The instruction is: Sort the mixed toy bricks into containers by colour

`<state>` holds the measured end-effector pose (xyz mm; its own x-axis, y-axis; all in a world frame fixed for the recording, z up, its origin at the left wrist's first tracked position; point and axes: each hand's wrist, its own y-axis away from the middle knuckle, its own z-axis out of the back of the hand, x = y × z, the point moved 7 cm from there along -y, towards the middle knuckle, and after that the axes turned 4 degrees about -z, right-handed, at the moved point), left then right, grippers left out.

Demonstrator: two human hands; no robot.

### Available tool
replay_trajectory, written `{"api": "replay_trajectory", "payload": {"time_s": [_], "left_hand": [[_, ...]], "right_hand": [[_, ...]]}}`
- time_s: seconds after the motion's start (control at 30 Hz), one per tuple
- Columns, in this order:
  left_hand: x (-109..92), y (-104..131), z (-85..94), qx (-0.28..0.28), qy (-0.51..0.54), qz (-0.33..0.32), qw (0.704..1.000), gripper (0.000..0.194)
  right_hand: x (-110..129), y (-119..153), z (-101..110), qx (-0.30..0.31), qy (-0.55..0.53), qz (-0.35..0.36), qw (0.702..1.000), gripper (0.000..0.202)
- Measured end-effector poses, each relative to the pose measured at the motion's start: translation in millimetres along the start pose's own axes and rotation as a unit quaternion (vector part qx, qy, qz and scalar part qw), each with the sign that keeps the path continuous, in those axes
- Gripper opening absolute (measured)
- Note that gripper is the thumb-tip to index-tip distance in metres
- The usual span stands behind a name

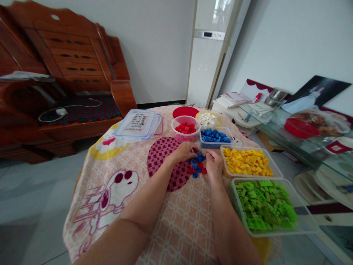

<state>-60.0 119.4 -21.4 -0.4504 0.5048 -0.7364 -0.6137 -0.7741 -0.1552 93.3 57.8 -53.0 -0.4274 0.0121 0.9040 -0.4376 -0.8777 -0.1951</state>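
A small pile of blue and red toy bricks (195, 167) lies on the tablecloth between my hands. My left hand (186, 151) reaches over the pile's far left side, its fingers closed at the blue bricks (199, 157); it seems to pinch one of them. On the right of the pile, my right hand (214, 162) is curled with thumb and fingertips together, and what they hold is too small to make out. Just beyond my hands stand a round clear tub of red bricks (185, 128) and a clear box of blue bricks (215, 135).
To the right are boxes of yellow bricks (246, 162) and green bricks (266, 204). White bricks (208, 119) lie at the back beside a red round lid (185, 112). Stacked clear lids (135, 125) rest at the back left. A glass shelf (292, 138) borders the right side.
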Motion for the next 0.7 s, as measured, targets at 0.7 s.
{"api": "replay_trajectory", "payload": {"time_s": [0.7], "left_hand": [[4,-14,-18.0,-0.24,0.632,0.113,0.729,0.031]], "right_hand": [[-9,0,-7,0.022,-0.017,-0.025,0.999,0.041]]}}
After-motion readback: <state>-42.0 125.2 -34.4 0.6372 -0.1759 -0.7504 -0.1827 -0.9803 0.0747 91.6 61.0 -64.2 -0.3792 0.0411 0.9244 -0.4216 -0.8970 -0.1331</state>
